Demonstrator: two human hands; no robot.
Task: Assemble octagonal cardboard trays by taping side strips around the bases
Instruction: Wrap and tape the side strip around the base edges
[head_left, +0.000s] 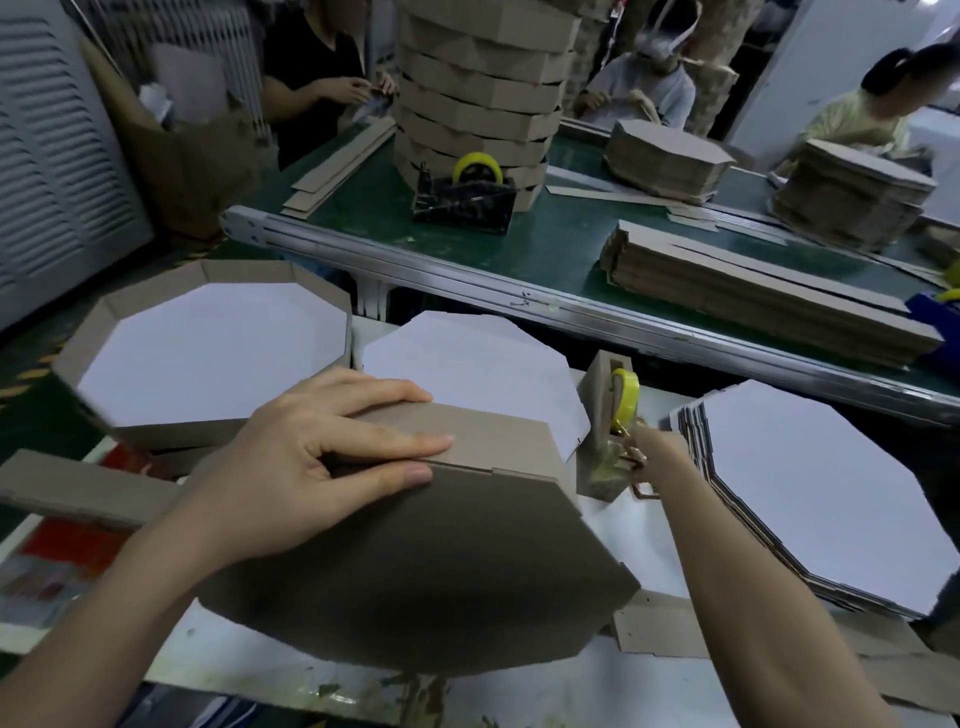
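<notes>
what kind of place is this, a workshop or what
Probably a small packaging factory line: a tall stack of finished octagonal trays stands on a green conveyor belt, and bundled side strips lie on it too.

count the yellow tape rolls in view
2 clearly: one roll on the black dispenser on the green belt, one roll on the brown dispenser beside the right hand. A yellow bit at the far right edge may be a third, cut off.
</notes>
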